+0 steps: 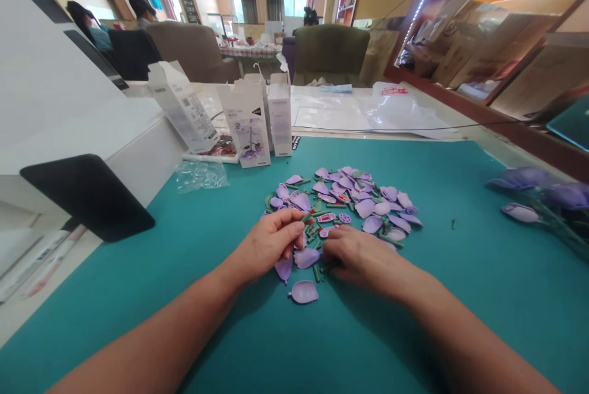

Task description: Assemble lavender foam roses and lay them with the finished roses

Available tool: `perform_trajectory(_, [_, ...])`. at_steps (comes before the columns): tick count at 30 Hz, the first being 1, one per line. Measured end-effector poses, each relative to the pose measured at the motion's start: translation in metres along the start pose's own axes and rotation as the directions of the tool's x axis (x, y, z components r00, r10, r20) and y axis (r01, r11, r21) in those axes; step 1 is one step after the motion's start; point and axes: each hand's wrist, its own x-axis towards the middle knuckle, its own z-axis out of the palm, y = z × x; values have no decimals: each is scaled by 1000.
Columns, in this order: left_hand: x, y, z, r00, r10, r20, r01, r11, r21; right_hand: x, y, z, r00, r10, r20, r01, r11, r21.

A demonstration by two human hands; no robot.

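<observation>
A pile of purple plastic petals (343, 182) and short green stem pieces (337, 205) lies in front of me. At its near left side my left hand (276, 234) pinches a small green stem piece (307, 217) between thumb and fingers. My right hand (356, 257) reaches into the near edge of the pile with fingers curled down; their tips, and anything in them, are hidden. Between the hands lie a lilac petal (306, 258) and a purple round part (345, 218). A single petal (304, 291) rests nearest me, apart from the pile.
A green mat (221, 320) covers the table. White boxes (248, 130) and a clear plastic bag (201, 174) stand or lie at the back left. A black panel (87, 196) is at left, assembled purple flowers (522, 179) at right. Chairs (331, 53) and people are beyond.
</observation>
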Motion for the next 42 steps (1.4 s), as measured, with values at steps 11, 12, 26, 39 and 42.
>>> perform_trajectory(11, [1, -2, -1, 1000, -22, 12, 22, 1000, -16, 4, -1, 8, 990, -20, -136, 19, 1000, -14])
perform_trajectory(12, [0, -2, -1, 1000, -22, 15, 22, 1000, -13, 2, 0, 5, 985, 8, -172, 3, 998, 63])
perform_trajectory(26, [-4, 3, 0, 999, -39, 33, 34, 987, 156, 10, 7, -6, 814, 496, -303, 206, 242, 948])
perform_trajectory(39, [-6, 6, 2, 997, 67, 30, -73, 954, 292, 11, 5, -3, 841, 480, -251, 161, 220, 962])
perform_trajectory(42, [-7, 9, 3, 993, 116, 30, -120, 928, 354, 12, 4, -1, 850, 470, -239, 153, 213, 965])
